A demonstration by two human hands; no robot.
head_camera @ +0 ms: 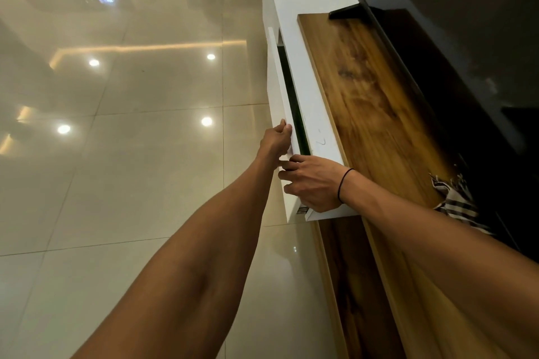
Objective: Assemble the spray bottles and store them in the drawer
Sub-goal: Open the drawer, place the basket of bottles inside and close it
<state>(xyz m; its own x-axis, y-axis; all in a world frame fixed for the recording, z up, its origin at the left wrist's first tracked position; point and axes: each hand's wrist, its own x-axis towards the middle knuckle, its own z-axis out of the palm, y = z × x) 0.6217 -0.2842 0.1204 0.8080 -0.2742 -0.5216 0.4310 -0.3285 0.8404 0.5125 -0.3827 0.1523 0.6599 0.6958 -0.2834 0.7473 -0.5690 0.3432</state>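
Note:
A white drawer front (pixel 278 90) of a low white cabinet (pixel 313 114) stands slightly pulled out, with a narrow dark gap behind it. My left hand (pixel 275 141) grips the front's top edge, fingers hooked over it. My right hand (pixel 312 182), a black band on its wrist, holds the same front lower down near its corner. No spray bottles are visible; the drawer's inside is hidden in shadow.
A wooden shelf top (pixel 376 102) runs along the cabinet on the right, with a dark TV screen (pixel 455 46) standing on it and a checked cloth (pixel 458 201) lying near my right forearm. Glossy beige floor tiles (pixel 131 125) spread to the left.

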